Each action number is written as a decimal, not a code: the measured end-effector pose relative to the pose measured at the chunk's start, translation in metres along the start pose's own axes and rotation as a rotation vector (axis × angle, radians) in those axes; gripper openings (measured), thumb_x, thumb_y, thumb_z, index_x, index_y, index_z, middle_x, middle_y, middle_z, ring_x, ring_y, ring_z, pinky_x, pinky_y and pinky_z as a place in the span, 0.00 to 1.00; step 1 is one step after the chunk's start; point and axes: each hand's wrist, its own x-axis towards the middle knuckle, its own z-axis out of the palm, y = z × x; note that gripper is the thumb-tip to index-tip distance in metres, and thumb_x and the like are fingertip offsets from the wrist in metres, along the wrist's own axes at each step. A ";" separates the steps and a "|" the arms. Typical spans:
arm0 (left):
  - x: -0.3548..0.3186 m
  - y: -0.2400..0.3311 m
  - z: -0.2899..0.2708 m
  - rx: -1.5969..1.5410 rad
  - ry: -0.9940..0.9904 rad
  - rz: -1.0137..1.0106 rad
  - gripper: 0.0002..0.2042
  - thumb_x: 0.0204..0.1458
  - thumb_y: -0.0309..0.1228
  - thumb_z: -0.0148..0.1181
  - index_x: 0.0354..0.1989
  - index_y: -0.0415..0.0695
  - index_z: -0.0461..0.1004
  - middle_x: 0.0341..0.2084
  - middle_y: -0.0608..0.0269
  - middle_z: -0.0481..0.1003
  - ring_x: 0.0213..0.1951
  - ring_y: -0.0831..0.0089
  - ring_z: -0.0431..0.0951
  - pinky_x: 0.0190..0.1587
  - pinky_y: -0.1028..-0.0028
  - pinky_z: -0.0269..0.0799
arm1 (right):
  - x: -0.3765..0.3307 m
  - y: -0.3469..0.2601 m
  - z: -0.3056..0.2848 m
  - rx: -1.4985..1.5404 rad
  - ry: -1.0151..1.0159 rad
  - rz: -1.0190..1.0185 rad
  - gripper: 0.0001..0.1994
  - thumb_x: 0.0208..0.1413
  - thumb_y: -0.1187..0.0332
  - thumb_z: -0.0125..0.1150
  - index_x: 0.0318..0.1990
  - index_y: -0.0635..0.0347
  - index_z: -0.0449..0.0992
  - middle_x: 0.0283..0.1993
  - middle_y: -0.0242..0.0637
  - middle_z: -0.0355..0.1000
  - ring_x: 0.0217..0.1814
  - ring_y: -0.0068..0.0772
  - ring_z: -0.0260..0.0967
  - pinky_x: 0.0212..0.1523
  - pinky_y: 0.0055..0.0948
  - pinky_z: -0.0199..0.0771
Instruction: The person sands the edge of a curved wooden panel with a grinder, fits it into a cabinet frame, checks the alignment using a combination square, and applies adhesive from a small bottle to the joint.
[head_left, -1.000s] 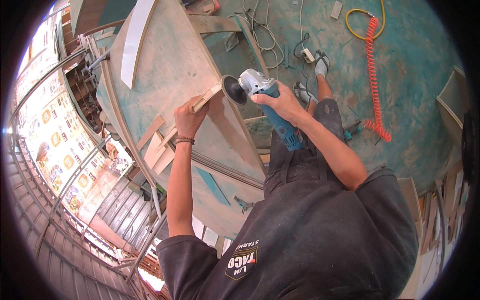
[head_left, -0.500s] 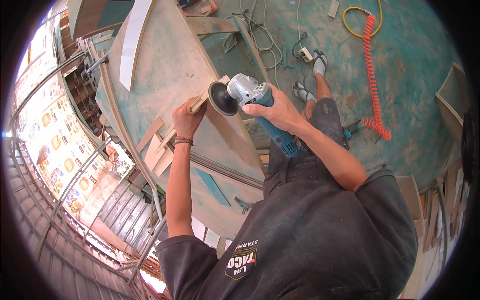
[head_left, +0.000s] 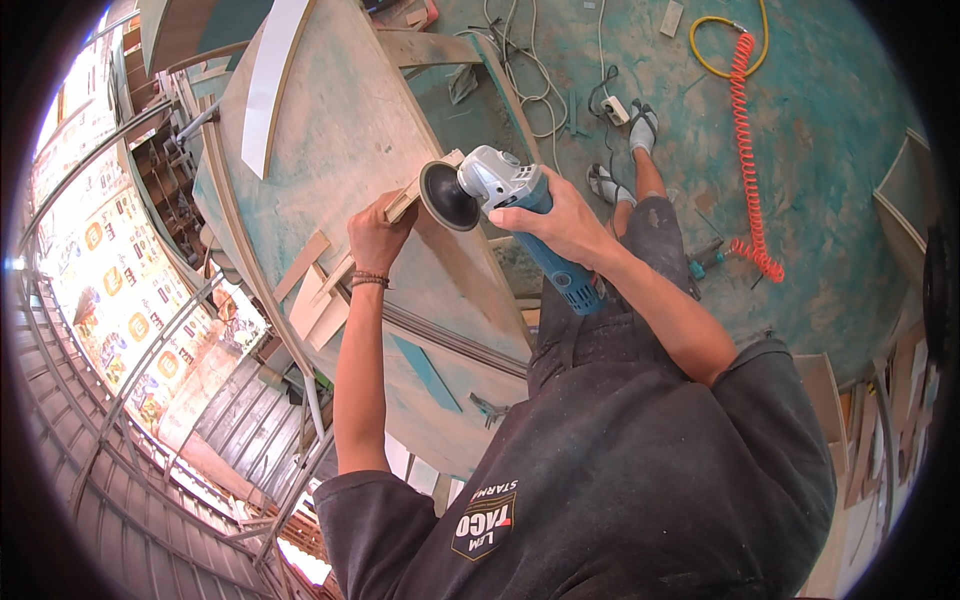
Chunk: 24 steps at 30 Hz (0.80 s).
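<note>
My right hand (head_left: 562,222) is wrapped round the blue body of an angle grinder (head_left: 508,185) with a silver head. Its round black disc (head_left: 449,196) stands on edge against the end of a small wooden piece (head_left: 403,203). That piece is gripped by my left hand (head_left: 379,234), which wears a bracelet at the wrist. Where the disc meets the wood is partly hidden behind the disc. Both hands are above a worn wooden tabletop (head_left: 330,130), close to its right edge.
Wood offcuts (head_left: 318,305) lie left of my left forearm, and a teal strip (head_left: 425,372) lies to its right. A curved white-faced board (head_left: 268,90) rests at the table's far end. On the floor are pale cables (head_left: 545,90), a power socket (head_left: 614,110) and a coiled orange hose (head_left: 741,130).
The view has shifted very slightly. Both hands, the grinder and the wooden piece keep nearly the same positions to each other.
</note>
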 end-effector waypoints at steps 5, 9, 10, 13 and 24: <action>0.000 0.002 -0.001 -0.014 0.007 -0.018 0.09 0.49 0.38 0.72 0.34 0.49 0.83 0.25 0.59 0.81 0.26 0.60 0.83 0.29 0.68 0.77 | 0.003 0.003 -0.003 0.049 0.011 0.051 0.38 0.45 0.44 0.74 0.55 0.67 0.71 0.46 0.43 0.74 0.47 0.33 0.74 0.48 0.31 0.74; 0.001 0.005 -0.003 0.012 -0.005 -0.020 0.09 0.48 0.38 0.72 0.34 0.49 0.83 0.26 0.60 0.81 0.26 0.60 0.82 0.29 0.68 0.77 | 0.007 0.015 -0.003 0.045 0.035 0.076 0.39 0.45 0.43 0.75 0.55 0.67 0.71 0.46 0.43 0.74 0.47 0.33 0.74 0.48 0.31 0.74; 0.001 0.006 -0.002 0.005 0.002 -0.022 0.09 0.48 0.38 0.72 0.34 0.49 0.83 0.26 0.60 0.82 0.27 0.60 0.82 0.29 0.68 0.77 | 0.006 0.015 -0.002 0.041 0.046 0.073 0.39 0.44 0.43 0.75 0.54 0.66 0.72 0.47 0.44 0.75 0.48 0.34 0.75 0.49 0.32 0.74; 0.001 0.006 -0.003 -0.018 0.019 -0.021 0.09 0.48 0.38 0.72 0.34 0.49 0.83 0.26 0.60 0.82 0.27 0.60 0.83 0.30 0.68 0.77 | 0.002 0.008 0.000 0.016 0.020 0.023 0.38 0.44 0.43 0.75 0.54 0.66 0.72 0.47 0.43 0.75 0.48 0.34 0.75 0.49 0.32 0.74; 0.001 0.012 -0.007 -0.081 0.001 -0.090 0.10 0.48 0.36 0.72 0.36 0.48 0.84 0.27 0.56 0.81 0.28 0.58 0.83 0.31 0.68 0.78 | 0.034 0.045 -0.012 0.110 0.079 0.173 0.38 0.45 0.46 0.75 0.56 0.66 0.72 0.47 0.42 0.75 0.48 0.34 0.74 0.48 0.32 0.73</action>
